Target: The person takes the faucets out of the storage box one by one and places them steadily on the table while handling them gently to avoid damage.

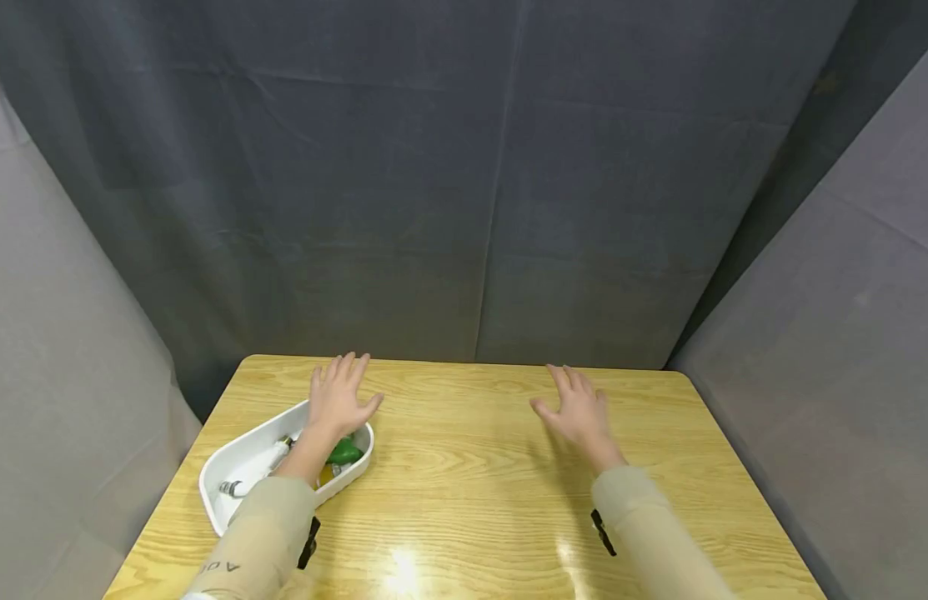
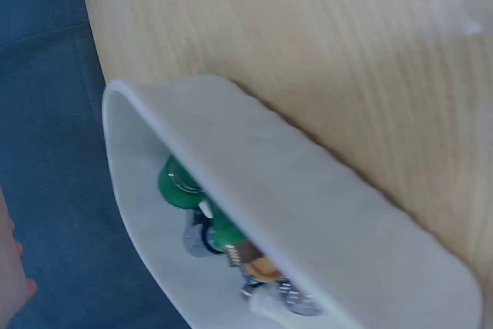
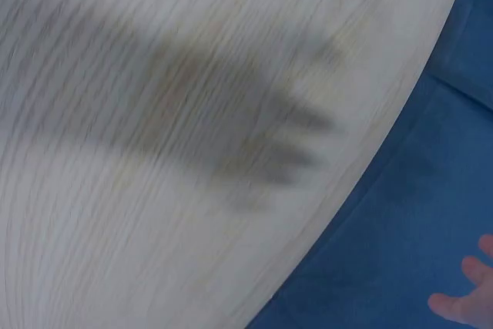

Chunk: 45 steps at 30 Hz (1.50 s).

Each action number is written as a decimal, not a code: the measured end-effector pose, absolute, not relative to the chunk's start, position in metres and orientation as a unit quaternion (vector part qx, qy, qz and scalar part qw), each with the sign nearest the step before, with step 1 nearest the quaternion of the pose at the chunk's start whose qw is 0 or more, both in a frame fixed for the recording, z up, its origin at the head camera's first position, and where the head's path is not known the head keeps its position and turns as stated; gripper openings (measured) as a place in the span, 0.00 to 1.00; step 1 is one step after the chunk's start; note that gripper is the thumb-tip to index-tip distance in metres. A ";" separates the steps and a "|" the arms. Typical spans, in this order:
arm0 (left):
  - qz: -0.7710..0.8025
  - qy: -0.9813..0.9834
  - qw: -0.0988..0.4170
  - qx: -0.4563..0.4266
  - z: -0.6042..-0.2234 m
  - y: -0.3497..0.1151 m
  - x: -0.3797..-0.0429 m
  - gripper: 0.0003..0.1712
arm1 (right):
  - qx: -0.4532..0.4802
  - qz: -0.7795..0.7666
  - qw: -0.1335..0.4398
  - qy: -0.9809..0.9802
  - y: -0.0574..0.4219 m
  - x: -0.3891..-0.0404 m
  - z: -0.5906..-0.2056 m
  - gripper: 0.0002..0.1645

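Observation:
In the head view my left hand is held with fingers spread over the white plastic bin on the table's left side, holding nothing. My right hand hovers with spread fingers above the right half of the table, and its shadow falls on the wood below. Inside the bin lie a green object, small metal-ended pieces and a white item. The left wrist view shows the green object against the bin's inner wall, beside an orange-brown piece. My forearm hides part of the contents.
The light wooden table has rounded far corners. A dark grey curtain hangs behind it, with pale cloth panels on both sides. Each sleeve carries a black strap near the wrist.

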State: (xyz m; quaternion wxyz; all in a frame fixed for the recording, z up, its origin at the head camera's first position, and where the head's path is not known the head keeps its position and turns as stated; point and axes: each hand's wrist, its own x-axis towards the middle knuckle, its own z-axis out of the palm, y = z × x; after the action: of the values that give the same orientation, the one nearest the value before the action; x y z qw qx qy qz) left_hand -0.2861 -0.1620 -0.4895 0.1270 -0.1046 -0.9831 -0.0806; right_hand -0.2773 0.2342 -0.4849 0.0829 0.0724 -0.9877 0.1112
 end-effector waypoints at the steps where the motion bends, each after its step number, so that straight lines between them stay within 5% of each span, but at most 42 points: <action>1: -0.084 -0.981 0.139 -0.108 -0.490 -0.164 -0.283 0.43 | 0.074 0.116 0.088 -0.987 0.232 -0.277 -0.486 0.44; 9: -0.102 -0.970 0.193 -0.104 -0.497 -0.185 -0.258 0.34 | 0.099 0.164 0.121 -0.974 0.210 -0.270 -0.496 0.39; 31: -0.186 -0.935 0.302 0.016 -0.507 -0.256 -0.192 0.24 | 0.129 0.276 0.094 -0.948 0.141 -0.252 -0.516 0.35; 45: -0.219 -0.908 0.347 0.089 -0.530 -0.274 -0.164 0.22 | 0.163 0.287 0.028 -0.943 0.093 -0.240 -0.533 0.34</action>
State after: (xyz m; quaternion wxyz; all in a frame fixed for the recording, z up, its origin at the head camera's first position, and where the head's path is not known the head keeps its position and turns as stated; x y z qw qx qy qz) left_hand -0.1644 -0.2736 -0.5300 0.3465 0.0892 -0.9077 -0.2192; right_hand -0.2402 0.0927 -0.5332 0.0284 0.1631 -0.9435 0.2871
